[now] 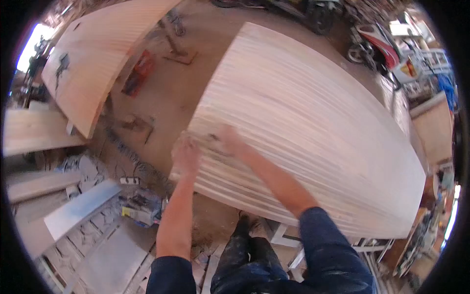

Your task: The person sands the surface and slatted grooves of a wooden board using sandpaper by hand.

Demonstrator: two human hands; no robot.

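Observation:
A large pale wooden panel [303, 127] with many ridges along its length lies in front of me. My left hand [186, 153] is at the panel's left edge, its fingers blurred over the rim. Just to the right, my right hand [229, 141] is low over the ridged surface, also smeared by motion. A small dark spot shows on the panel between the two hands. Whether either hand holds anything cannot be made out.
A second wooden panel [98, 54] stands at the upper left. Planks [81, 208] lie at the lower left beside a cluttered heap [142, 208]. A red object [138, 73] is on the floor. A motorcycle [387, 54] stands at the upper right.

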